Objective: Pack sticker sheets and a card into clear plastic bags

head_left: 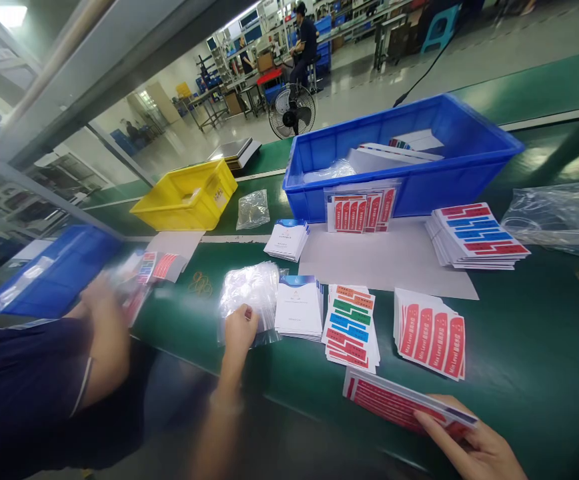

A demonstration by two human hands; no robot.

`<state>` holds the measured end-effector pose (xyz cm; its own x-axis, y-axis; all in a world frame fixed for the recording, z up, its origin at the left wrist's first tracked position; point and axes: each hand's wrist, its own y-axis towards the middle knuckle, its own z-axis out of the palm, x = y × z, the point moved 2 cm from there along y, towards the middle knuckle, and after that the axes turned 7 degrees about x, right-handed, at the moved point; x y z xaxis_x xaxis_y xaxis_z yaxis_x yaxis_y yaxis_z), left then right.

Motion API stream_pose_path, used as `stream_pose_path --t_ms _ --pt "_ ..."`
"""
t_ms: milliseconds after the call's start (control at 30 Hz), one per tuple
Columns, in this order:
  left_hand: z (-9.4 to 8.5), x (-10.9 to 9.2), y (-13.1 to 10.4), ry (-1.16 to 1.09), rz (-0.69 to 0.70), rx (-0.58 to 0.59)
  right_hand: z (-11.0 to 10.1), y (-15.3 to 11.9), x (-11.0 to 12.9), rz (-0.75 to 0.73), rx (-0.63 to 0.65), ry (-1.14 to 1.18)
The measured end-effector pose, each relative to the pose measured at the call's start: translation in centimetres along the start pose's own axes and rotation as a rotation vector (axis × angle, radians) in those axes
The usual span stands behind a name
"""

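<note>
My left hand (239,328) has its fingers pinched together on the top of a pile of clear plastic bags (257,287). My right hand (474,437) grips a thin set of red-and-white sticker sheets (394,403), tilted on edge above the table's near side. Right of the bags lies a stack of white booklets (298,308) with blue tops. Beside it are sheets of coloured stickers (352,328) in orange, green, blue and red. Farther right is a pile of red level-label sheets (432,333), close beyond my right hand.
A blue bin (399,177) stands at the back, with a bagged set of red labels (361,210) against it. Sticker stacks (479,233) and small booklets (288,239) lie nearby. Left are a yellow bin (184,193), rubber bands (200,283) and a co-worker's blurred arm (107,333).
</note>
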<state>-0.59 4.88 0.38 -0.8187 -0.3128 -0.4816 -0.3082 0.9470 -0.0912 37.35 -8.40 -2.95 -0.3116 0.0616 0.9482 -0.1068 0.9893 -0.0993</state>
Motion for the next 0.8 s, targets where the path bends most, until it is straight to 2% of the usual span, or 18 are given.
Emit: stream_pose_path --t_ms 100,167,233,300,367,467,533,633,800 --pt "-1.5 0.5 -0.9 -0.197 -0.012 -0.046 0.3 0.0 0.5 0.068 -0.141 0.012" --pt "-2.4 0.1 -2.1 -0.336 -0.006 -0.051 0.5 0.3 1.5 0.048 -0.223 -0.029" --pt "-3.1 -0.9 -3.7 -0.458 0.021 -0.004 1.0 0.6 2.8 -0.016 -0.182 -0.088" --pt "-3.2 -2.6 -5.6 -0.547 0.058 0.093 1.5 1.0 4.1 -0.086 -0.038 -0.131" --pt "-2.7 -4.8 -7.9 -0.599 0.103 0.242 2.1 1.1 5.2 -0.121 0.083 -0.137" --pt "-1.0 -8.4 -11.3 -0.578 0.241 0.541 3.0 1.0 6.2 -0.104 0.136 -0.103" --pt "0.4 -10.5 -13.2 -0.494 0.371 0.668 3.6 0.8 6.5 -0.088 0.168 -0.088" --pt "2.1 -12.4 -14.9 -0.369 0.534 0.737 4.1 0.3 6.7 -0.077 0.215 -0.068" --pt "3.3 -13.3 -15.8 -0.255 0.667 0.74 4.0 -0.3 6.5 -0.042 0.189 -0.076"
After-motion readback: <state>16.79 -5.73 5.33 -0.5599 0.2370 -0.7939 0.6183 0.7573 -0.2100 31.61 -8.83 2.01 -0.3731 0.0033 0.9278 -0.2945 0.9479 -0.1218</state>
